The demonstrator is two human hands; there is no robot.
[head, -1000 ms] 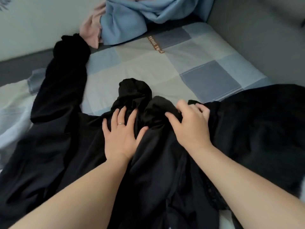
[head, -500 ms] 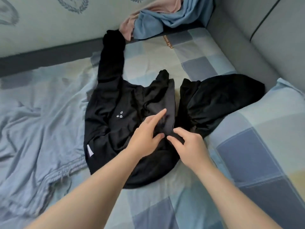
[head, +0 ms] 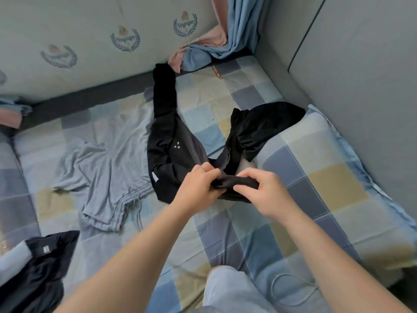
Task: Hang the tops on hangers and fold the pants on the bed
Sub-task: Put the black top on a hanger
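Observation:
A black long-sleeved top (head: 168, 145) with a small white print lies on the checked bed sheet (head: 216, 105). One sleeve stretches toward the far wall, and the other lies bunched against the pillow. My left hand (head: 198, 185) and my right hand (head: 259, 188) both grip the top's near edge, which is gathered into a roll between them and raised off the sheet. Light blue pants (head: 101, 175) with a drawstring waist lie crumpled to the left. No hanger is in view.
A checked pillow (head: 334, 188) fills the right side against the grey padded wall (head: 361, 75). Blue and pink fabric (head: 203, 50) hangs into the far corner. Another dark garment (head: 42, 267) with a small label lies at the lower left. A thin cord (head: 291, 290) loops near my knee.
The view has pulled back and up from the top. Both hands went from resting flat on the fabric to gripping its near edge and drawing it toward me.

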